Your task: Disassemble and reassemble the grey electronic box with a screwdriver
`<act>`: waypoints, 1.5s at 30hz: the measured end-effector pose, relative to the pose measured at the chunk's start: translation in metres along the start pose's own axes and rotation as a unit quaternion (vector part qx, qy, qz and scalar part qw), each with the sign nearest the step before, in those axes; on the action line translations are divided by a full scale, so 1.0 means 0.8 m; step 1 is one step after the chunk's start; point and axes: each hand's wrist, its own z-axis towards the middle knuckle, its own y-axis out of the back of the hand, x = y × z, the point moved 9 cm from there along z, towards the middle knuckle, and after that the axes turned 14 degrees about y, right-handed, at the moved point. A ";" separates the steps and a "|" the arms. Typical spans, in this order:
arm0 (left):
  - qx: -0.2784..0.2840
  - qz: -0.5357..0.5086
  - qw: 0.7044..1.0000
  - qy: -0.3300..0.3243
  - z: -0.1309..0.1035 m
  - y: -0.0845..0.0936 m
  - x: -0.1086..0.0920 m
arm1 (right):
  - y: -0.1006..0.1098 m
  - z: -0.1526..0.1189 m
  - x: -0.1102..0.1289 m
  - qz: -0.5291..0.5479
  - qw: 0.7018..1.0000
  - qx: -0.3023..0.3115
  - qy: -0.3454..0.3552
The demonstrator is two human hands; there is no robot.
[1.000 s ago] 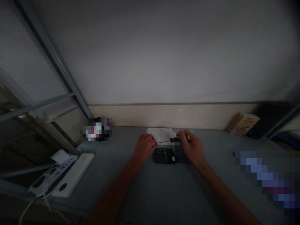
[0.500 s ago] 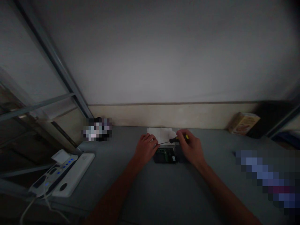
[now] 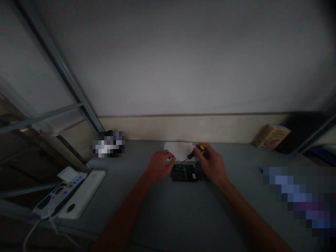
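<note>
My right hand (image 3: pixel 211 161) is closed on the handle of a black and yellow screwdriver (image 3: pixel 193 152). The screwdriver's thin shaft slants down to the left, its tip at the back edge of a black device (image 3: pixel 185 174) with a green circuit board showing. At the device's left back corner is my left hand (image 3: pixel 160 163), its fingers curled and thumb near the fingertips; whether it holds something small cannot be made out. A white sheet of paper (image 3: pixel 178 150) lies behind the device, partly under the screwdriver.
On the grey table (image 3: pixel 173 217), a white power strip (image 3: pixel 61 192) with blue lights and cables stands at the left, beside a long white device (image 3: pixel 85 194). A box (image 3: pixel 273 137) stands at the back right. Blurred items lie at both sides.
The screwdriver has tilted more steeply, its handle shifting slightly left and up. My left hand has drawn back a little from the shaft, its thumb now apart from the tip.
</note>
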 end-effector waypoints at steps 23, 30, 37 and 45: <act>0.088 -0.034 0.994 -0.061 -0.008 -0.031 -0.008 | -0.053 0.045 0.059 0.092 0.969 0.206 0.104; 0.085 -0.037 0.994 -0.059 -0.008 -0.030 -0.008 | -0.093 0.052 0.062 0.282 0.941 0.180 0.043; 0.081 -0.041 0.994 -0.056 -0.008 -0.032 -0.007 | -0.115 0.029 0.044 0.405 0.911 0.073 -0.023; 0.092 -0.049 0.993 -0.054 -0.008 -0.033 -0.007 | -0.101 0.022 0.035 0.443 0.894 0.017 -0.061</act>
